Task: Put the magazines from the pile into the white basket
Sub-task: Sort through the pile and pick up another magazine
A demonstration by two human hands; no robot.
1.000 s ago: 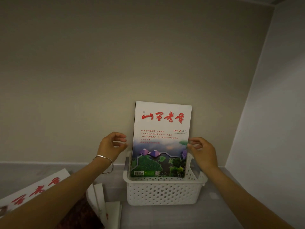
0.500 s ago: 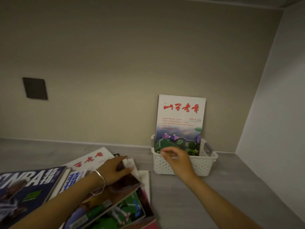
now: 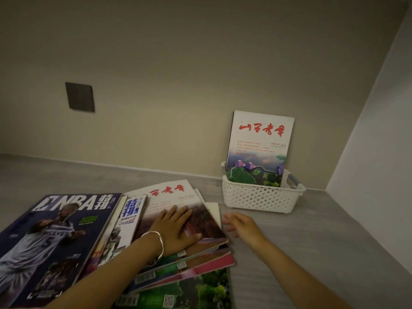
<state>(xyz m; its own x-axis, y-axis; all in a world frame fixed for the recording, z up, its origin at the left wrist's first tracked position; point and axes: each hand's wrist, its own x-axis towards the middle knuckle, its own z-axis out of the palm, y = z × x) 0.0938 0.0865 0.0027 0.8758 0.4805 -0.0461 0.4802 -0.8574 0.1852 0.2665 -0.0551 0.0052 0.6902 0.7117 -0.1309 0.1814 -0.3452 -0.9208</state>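
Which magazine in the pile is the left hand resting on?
The white-topped magazine with red calligraphy, atop the fanned stack: the left hand lies flat on its cover. No hand is on the NBA magazine.

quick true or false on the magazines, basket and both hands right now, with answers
1. One magazine stands upright in the basket. True.
2. The right hand holds a magazine. False: it holds nothing and is beside the pile.
3. The left hand lies flat on the pile's top magazine. True.
4. The basket sits left of the pile. False: it sits to the pile's right and farther back.
5. The NBA magazine lies at the pile's left. True.
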